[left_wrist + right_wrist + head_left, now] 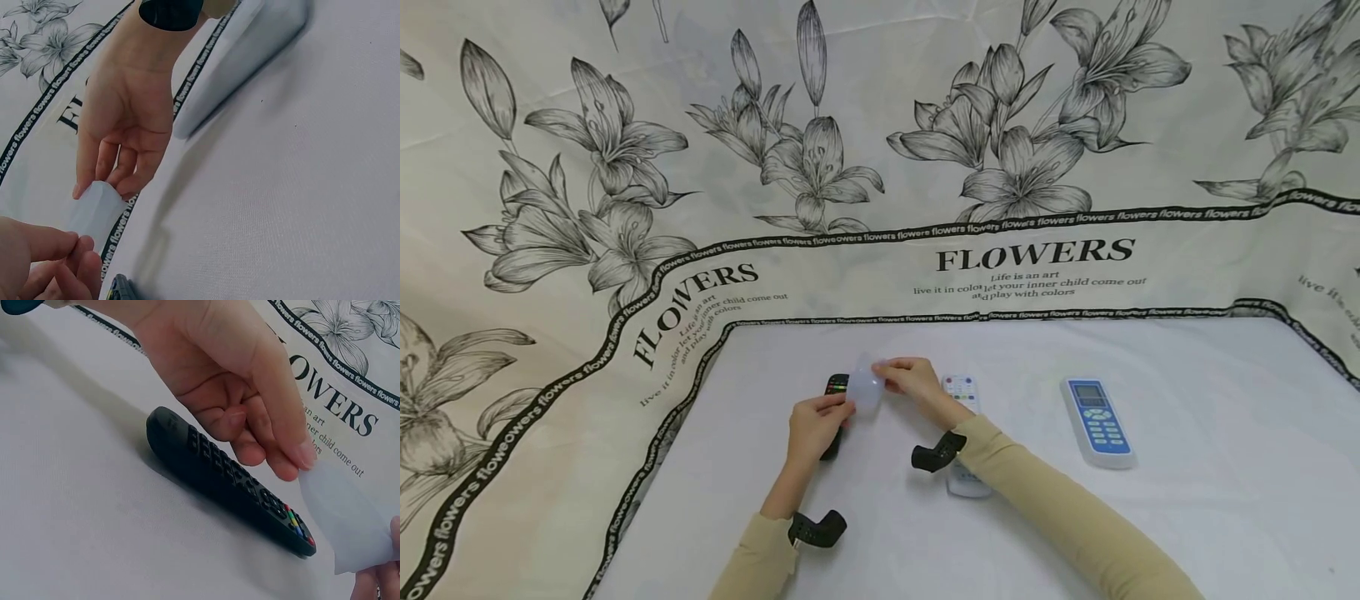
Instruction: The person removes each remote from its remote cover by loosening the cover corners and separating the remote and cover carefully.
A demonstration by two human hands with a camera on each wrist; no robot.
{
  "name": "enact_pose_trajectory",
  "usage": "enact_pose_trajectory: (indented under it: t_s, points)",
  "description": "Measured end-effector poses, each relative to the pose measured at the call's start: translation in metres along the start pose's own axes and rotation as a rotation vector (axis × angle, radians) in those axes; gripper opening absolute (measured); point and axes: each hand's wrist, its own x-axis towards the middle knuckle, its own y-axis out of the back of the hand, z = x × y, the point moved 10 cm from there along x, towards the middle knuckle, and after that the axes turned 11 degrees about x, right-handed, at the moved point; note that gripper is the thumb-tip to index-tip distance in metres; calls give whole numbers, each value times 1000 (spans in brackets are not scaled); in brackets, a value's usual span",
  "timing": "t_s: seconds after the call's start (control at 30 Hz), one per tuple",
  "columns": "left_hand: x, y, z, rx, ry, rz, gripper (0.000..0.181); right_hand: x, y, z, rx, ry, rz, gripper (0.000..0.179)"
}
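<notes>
A thin, translucent whitish piece like a soft plastic sleeve (867, 393) hangs between both hands over the table; I cannot tell its exact kind. My left hand (815, 425) pinches its left edge between thumb and fingers. At its upper right, my right hand (917, 385) pinches another edge. The right wrist view shows the left hand (237, 381) beside a black remote control (231, 484) lying on the table. Part of a white remote control (968, 483) is hidden beneath the right forearm in the head view.
To the right, a blue and white remote control (1099, 423) with a small screen lies face up. White cloth (1015, 533) covers the table. Behind it rises a flower-printed cloth (850, 275) with black lettered bands.
</notes>
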Motion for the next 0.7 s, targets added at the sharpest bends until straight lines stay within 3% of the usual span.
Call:
enact_pose_trajectory:
  t_s: [0.4, 0.7]
  points:
    - [-2, 0, -2, -68, 41, 30, 26, -2, 0, 3, -15, -20, 18, 34]
    - [-14, 1, -2, -103, 63, 13, 23, 3, -2, 5, -28, -17, -3, 34]
